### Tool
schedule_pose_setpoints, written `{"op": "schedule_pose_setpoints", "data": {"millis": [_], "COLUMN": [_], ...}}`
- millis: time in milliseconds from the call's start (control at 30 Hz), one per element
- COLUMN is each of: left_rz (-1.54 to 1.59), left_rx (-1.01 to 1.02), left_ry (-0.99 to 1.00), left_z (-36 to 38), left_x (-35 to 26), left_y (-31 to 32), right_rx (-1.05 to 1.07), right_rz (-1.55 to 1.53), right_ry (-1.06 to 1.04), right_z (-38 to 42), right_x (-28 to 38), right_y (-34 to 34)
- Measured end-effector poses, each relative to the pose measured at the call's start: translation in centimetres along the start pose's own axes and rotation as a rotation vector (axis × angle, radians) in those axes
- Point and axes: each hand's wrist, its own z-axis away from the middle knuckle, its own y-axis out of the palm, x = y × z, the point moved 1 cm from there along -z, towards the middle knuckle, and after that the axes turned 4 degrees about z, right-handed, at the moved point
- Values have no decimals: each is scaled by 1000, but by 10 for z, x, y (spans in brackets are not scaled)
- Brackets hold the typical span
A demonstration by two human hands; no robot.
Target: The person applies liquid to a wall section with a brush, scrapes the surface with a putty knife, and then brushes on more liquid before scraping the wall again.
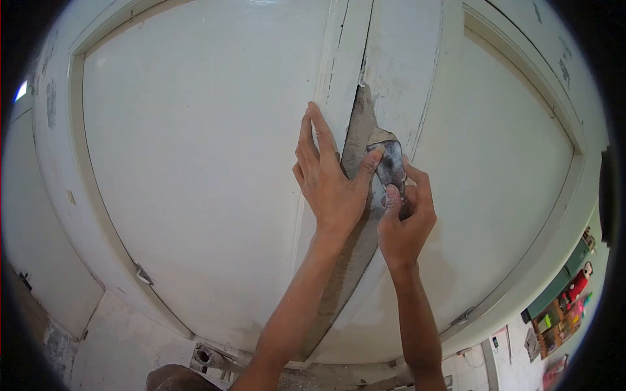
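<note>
Most of the putty knife (390,166) is buried behind the right hand (404,225), so the handle doesn't show at all, only the smeared blade. The left hand (329,182) covers part of the grey filler strip (357,130) running toward 6 o'clock. Both forearms get chopped off at the bottom edge. The colourful stuff on the shelf (561,306) at 4 o'clock is too small to make out.
</note>
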Motion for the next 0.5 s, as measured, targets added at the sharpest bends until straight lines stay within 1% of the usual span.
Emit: {"op": "schedule_pose_setpoints", "data": {"millis": [33,100,233,300,333,367,433,500], "left_rz": [-6,-15,-22,-39,-54,-53,-62,-53], "left_rx": [4,1,-7,-24,-43,-43,-46,-48], "left_ry": [-12,-8,-1,16,36,29,24,27], "left_z": [0,0,1,1,1,0,0,1], "left_x": [0,0,0,-3,-4,10,7,5], "left_y": [0,1,4,6,6,0,1,1], "right_rx": [-2,-72,-101,-122,-121,-98,-80,-44], "right_rz": [-2,16,11,33,33,36,38,-2], "right_ry": [4,-121,-122,-215,-213,-204,-197,-83], "right_z": [0,-1,-2,-4,-5,0,-1,1], "right_x": [-2,-6,-15,-18,-19,-17,-13,-6], "right_y": [1,4,7,5,3,15,9,6]}}
